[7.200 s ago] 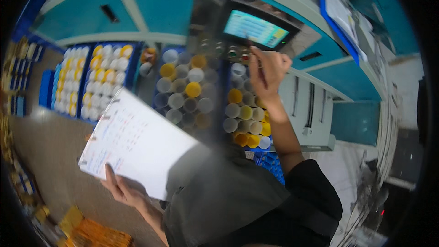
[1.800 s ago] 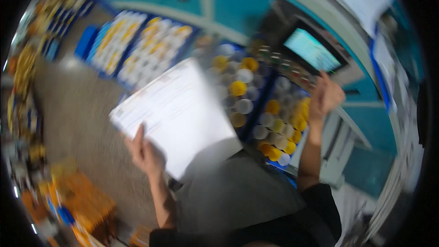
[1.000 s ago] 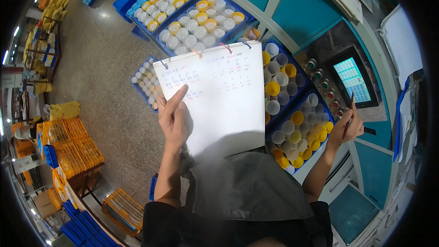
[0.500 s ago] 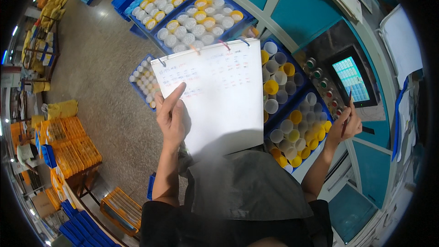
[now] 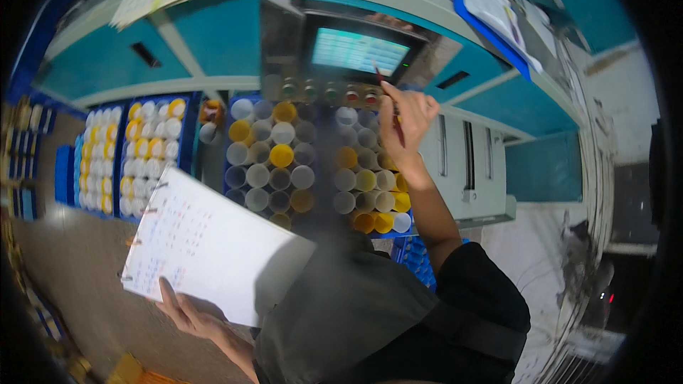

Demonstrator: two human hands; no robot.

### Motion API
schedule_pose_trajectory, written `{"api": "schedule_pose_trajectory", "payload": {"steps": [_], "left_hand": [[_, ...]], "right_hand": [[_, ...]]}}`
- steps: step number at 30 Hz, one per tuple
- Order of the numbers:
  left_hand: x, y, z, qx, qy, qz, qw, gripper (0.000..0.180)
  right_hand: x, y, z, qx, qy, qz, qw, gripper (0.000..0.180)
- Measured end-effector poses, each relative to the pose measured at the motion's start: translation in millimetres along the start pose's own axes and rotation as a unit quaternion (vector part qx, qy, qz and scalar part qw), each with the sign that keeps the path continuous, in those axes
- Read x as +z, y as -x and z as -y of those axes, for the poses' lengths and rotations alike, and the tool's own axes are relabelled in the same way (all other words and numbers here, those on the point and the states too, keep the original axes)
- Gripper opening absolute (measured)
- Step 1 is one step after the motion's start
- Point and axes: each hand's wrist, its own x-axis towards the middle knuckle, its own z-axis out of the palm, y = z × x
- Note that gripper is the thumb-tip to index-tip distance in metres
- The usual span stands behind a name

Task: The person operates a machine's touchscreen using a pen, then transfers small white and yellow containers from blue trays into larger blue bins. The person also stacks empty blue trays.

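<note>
Pen [image 5: 400,131] between fingers [image 5: 392,90] of right hand [image 5: 412,119]

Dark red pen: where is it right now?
In the head view, slightly right of centre in the upper half, the dark red pen is held in the right hand, its tip over the lower right part of the lit screen.

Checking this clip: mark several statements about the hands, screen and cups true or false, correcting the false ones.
1. The left hand holds a ring-bound notepad. True.
2. The right hand is bare of any tool. False: it holds a dark red pen.
3. The pen's tip points toward a lit screen. True.
4. Push buttons sit above the screen. False: they sit below it.
5. All the cups are yellow. False: many are whitish.
</note>
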Motion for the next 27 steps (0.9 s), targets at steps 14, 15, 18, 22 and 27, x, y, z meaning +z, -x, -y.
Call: {"api": "schedule_pose_trajectory", "payload": {"steps": [14,15,18,22,27], "left_hand": [[-2.3,-3.8,7.0,-0.023,-0.016,-0.003,1.0,0.048],[-3.5,-4.2,7.7,-0.009,-0.045,0.004,0.999,0.046],[-7.9,-5.2,9.6,0.024,-0.107,0.023,0.994,0.044],[-10.7,-5.2,10.5,0.04,-0.136,0.031,0.989,0.044],[-5.2,-4.2,7.6,0.0,-0.094,-0.001,0.996,0.047]], "right_hand": [[-2.9,0.2,-6.9,0.026,0.013,-0.011,1.0,0.03],[-4.4,0.7,-9.4,0.034,0.02,-0.03,0.999,0.027],[-7.6,2.8,-16.6,0.033,0.036,-0.052,0.997,0.025],[-9.3,6.4,-17.4,0.021,0.019,-0.023,0.999,0.029],[-6.5,0.4,-12.3,0.024,0.008,-0.027,0.999,0.027]]}}
